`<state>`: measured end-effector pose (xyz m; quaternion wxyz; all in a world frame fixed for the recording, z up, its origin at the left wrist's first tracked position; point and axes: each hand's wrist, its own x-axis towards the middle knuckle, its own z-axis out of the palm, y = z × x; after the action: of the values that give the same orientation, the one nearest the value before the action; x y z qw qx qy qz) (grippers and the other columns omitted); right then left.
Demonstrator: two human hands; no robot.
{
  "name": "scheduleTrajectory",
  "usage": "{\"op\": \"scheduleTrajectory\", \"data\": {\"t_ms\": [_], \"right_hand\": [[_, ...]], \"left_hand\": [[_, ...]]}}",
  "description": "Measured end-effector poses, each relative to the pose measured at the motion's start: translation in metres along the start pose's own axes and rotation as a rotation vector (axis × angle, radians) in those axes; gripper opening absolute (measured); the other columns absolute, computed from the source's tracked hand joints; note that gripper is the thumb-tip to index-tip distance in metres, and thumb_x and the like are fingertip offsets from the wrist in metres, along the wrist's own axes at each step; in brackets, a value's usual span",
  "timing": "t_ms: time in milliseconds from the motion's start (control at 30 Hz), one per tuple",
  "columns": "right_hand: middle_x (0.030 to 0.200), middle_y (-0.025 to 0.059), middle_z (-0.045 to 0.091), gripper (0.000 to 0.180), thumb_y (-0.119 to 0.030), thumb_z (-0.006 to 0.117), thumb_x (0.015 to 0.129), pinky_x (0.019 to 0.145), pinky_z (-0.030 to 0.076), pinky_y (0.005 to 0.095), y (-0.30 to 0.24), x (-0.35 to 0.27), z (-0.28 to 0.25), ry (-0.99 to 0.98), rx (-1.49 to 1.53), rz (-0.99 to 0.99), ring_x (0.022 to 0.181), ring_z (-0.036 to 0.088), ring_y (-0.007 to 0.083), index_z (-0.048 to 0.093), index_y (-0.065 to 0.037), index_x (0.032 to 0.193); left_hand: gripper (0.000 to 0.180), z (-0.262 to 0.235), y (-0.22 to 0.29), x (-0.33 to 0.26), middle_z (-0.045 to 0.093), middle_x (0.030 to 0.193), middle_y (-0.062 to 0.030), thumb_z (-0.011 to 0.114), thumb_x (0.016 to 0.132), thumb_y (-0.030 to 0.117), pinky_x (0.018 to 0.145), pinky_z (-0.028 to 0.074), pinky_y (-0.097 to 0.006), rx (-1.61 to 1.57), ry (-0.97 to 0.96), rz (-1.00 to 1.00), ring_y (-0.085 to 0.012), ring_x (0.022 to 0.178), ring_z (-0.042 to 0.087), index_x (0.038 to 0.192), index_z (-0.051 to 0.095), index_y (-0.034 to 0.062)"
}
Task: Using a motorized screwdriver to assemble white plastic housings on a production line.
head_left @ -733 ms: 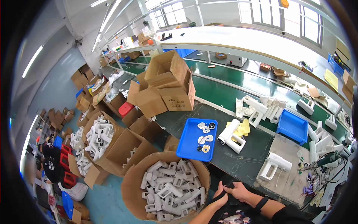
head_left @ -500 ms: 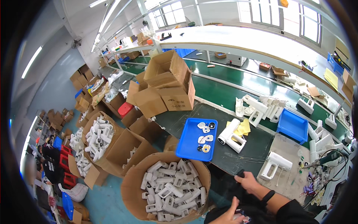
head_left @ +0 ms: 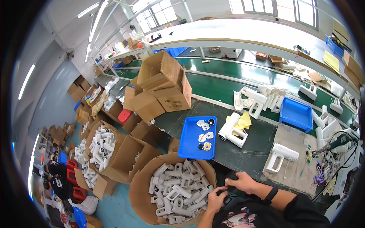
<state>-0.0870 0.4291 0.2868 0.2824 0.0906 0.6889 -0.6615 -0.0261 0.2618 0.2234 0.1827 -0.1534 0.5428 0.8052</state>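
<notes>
Just right of the big round cardboard bin, my right hand (head_left: 245, 183) is closed with its thumb and fingers bent around a small dark thing that I cannot make out. My left hand (head_left: 217, 198) meets it from below, its fingers curled at the same dark thing. Both are in front of my black shirt, off the bench edge. On the dark bench beyond lie a white handheld appliance body (head_left: 233, 131) on yellow paper and a blue tray (head_left: 190, 137) with several small round white, black and yellow parts.
The cardboard bin (head_left: 137, 190) holds many white handled housings (head_left: 178, 193). Open cartons (head_left: 161, 95) are stacked behind it. At right are another white appliance body (head_left: 281, 156) on a grey board, a blue bin (head_left: 295, 116), and cables. A co-worker (head_left: 59, 182) is far left.
My left hand has come up and across to meet my right. The right hand has shifted slightly left and down. My view has tilted slightly; bench items keep their places.
</notes>
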Motion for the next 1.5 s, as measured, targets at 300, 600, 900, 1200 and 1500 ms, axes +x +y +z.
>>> {"op": "scheduleTrajectory", "data": {"t_ms": [300, 600, 900, 1200, 1500], "right_hand": [[0.075, 0.0041, 0.062, 0.04, -0.038, 0.059, 0.09, 0.045, 0.031, 0.0236, -0.02, 0.001, -0.018, -0.039, 0.228, 0.007, 0.051, 0.041, 0.0068, 0.061, 0.001, 0.092], [0.067, 0.005, 0.057, 0.027, -0.024, 0.056, 0.093, 0.044, 0.032, 0.0224, -0.051, -0.089, -0.086, -0.033, 0.349, -0.136, 0.047, 0.04, 0.0066, 0.06, 0.002, 0.09], [0.061, 0.0101, 0.057, 0.036, -0.027, 0.075, 0.077, 0.041, 0.033, 0.0248, -0.04, -0.147, -0.111, -0.024, 0.456, -0.308, 0.046, 0.05, 0.0143, 0.062, 0.006, 0.086], [0.065, 0.0187, 0.061, 0.034, -0.014, 0.08, 0.07, 0.039, 0.032, 0.0363, -0.021, -0.185, -0.125, 0.037, 0.617, -0.39, 0.038, 0.047, 0.0207, 0.06, 0.01, 0.083], [0.057, 0.0119, 0.057, 0.02, -0.004, 0.073, 0.071, 0.043, 0.034, 0.026, -0.013, -0.185, -0.133, 0.071, 0.416, 0.227, 0.046, 0.05, 0.0166, 0.064, 0.01, 0.081]], "left_hand": [[0.009, 0.009, 0.016, 0.004, 0.056, 0.07, -0.0105, 0.052, 0.071, -0.001, 0.06, 0.047, -0.028, -0.046, -0.099, -0.122, -0.0182, 0.062, 0.055, 0.079, 0.055, -0.0032], [0.013, -0.123, -0.021, -0.063, 0.062, 0.082, -0.0044, 0.06, 0.075, 0.008, 0.069, 0.044, -0.025, 0.465, -0.024, -0.279, -0.0121, 0.076, 0.056, 0.085, 0.063, 0.0011], [0.01, -0.119, 0.146, -0.246, 0.051, 0.061, -0.001, 0.056, 0.082, -0.003, 0.041, 0.036, -0.023, 0.38, 0.506, 0.242, -0.0084, 0.046, 0.045, 0.09, 0.057, 0.0037], [0.017, -0.156, -0.018, -0.243, 0.053, 0.065, -0.0037, 0.056, 0.09, 0.019, 0.046, 0.041, -0.028, 0.354, 0.273, -0.669, -0.0136, 0.051, 0.05, 0.093, 0.059, 0.0031], [0.026, -0.211, -0.183, -0.245, 0.059, 0.073, -0.0044, 0.059, 0.089, 0.024, 0.056, 0.046, -0.033, 0.502, 0.106, -0.69, -0.0173, 0.059, 0.053, 0.103, 0.061, 0.002]]}}
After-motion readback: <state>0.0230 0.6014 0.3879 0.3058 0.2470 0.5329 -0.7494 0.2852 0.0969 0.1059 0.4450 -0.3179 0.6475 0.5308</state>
